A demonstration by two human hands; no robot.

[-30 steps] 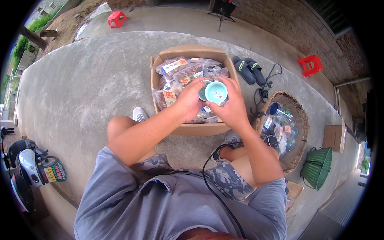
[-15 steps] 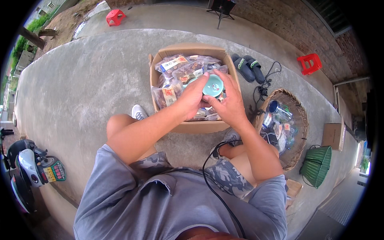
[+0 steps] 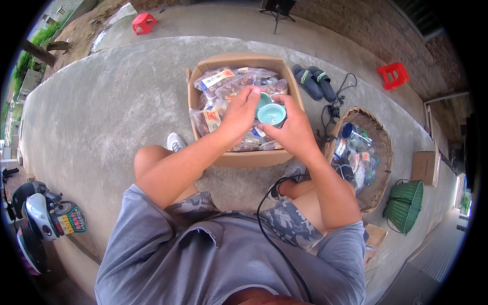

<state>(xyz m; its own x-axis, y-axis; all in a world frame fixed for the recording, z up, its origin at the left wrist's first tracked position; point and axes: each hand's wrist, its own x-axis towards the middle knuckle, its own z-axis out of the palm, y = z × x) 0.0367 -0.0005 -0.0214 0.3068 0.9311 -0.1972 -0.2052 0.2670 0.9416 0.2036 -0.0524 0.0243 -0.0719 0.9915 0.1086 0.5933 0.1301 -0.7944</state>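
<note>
My right hand (image 3: 294,127) grips a small turquoise cup (image 3: 272,115), its open top facing up and thumb and fingers on its sides. Pinched in my left hand (image 3: 245,112) is a second turquoise cup (image 3: 263,100), partly hidden behind the first and by my fingers. The two cups are side by side, seemingly touching. Both hands hover over a cardboard box (image 3: 252,160) full of clear plastic packages (image 3: 215,78) with reddish-brown ring-shaped contents and paper labels.
To the right stands a wicker basket (image 3: 390,157) of plastic bottles and wrappers, beside a green woven basket (image 3: 404,208). Dark slides (image 3: 315,84) and a black cord (image 3: 333,109) lie behind. Red stools (image 3: 144,23) stand farther off, and a scooter (image 3: 43,216) is at left.
The cups have come apart a little, so the left hand's cup shows more. The right hand's cup is slightly lower, its inside still facing up. The view has shifted slightly.
</note>
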